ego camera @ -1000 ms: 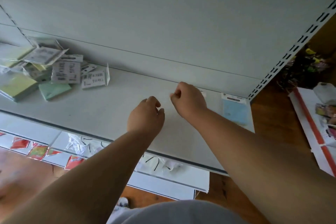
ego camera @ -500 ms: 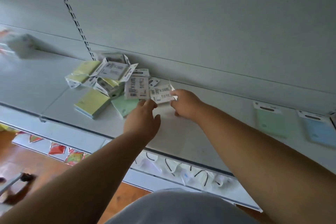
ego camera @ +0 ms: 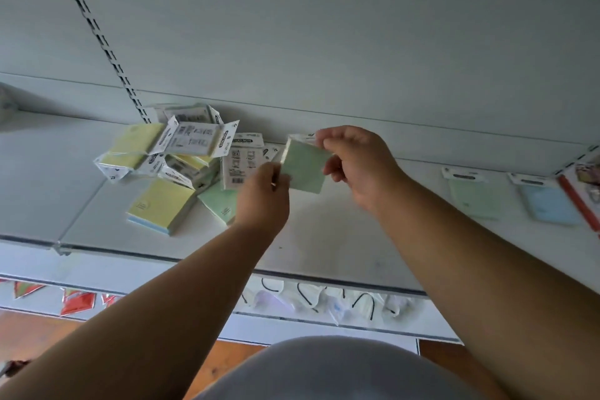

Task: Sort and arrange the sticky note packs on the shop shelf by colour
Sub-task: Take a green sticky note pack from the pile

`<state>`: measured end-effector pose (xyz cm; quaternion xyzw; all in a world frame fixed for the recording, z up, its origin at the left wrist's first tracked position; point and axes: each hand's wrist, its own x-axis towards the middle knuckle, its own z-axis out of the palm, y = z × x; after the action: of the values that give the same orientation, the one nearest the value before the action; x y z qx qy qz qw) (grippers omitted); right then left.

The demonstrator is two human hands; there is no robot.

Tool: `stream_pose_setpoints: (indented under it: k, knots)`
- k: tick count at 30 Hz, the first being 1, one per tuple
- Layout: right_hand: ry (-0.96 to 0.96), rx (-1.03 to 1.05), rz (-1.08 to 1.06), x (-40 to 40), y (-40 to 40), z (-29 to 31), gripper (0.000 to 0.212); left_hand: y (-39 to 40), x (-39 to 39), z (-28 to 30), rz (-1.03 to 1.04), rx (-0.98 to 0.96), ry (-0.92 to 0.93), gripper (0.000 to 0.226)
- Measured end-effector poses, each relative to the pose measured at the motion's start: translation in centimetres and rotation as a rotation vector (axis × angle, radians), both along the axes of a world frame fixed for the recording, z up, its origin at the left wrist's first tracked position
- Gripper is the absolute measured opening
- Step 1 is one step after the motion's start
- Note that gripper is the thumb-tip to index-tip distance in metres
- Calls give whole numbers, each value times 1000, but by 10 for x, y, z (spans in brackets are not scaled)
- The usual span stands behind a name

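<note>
Before you: a white shop shelf point(ego camera: 324, 237), its back panel point(ego camera: 324, 26) carrying a slotted upright point(ego camera: 97, 32) at far left. On the shelf's left part, against the back panel, sits a loose heap of sticky note packs point(ego camera: 181, 153), yellow and green, several lying label side up; a yellow pack point(ego camera: 160, 204) lies nearest you at the heap's front, a green one point(ego camera: 219, 201) just right of it. Between your hands, raised above the shelf and tilted, is one green sticky note pack point(ego camera: 303, 167). Your left hand point(ego camera: 263, 198) pinches its lower left corner; your right hand point(ego camera: 357, 162) grips its upper right edge with curled fingers. At the shelf's far right two packs lie flat, well apart from the heap: a pale green pack point(ego camera: 475, 196) and, just right of it, a blue pack point(ego camera: 548, 203). Below the shelf edge, a lower shelf point(ego camera: 194, 286) holds red packets point(ego camera: 78, 300) at left and white bagged goods point(ego camera: 341, 302) at centre.
</note>
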<state>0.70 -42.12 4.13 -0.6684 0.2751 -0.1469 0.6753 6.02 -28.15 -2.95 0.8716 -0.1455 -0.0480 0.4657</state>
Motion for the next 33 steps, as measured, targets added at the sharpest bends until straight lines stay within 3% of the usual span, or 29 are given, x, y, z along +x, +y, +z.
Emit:
stream_pose_setpoints:
  k: [3,5,9,13,15,20,26,33]
  knots:
    - [73,-353,-88,-14,-12,-13,6,-10,-17,1,-8,-218,285,19]
    - [224,-518,-71,-26,-23,-19,19,-18,-32,-1,-33,-267,393,19]
    - [327,-442,-81,-57,-53,-22,24,-40,-56,-3,-98,-293,451,18]
    - [235,-353,-203,-90,-92,-28,15,-72,-79,2,-223,-188,332,15]
    - [232,-402,-268,-107,-114,-32,17,-96,-92,4,-272,-101,244,13]
    - [292,-543,-332,-145,-181,-39,18,-169,-123,4,-319,56,218,11]
    - [401,-706,-194,-152,-258,-47,17,-245,-139,5,-264,239,132,31]
    - [472,-906,-27,-140,-288,-71,18,-273,-143,-2,-184,452,13,26]
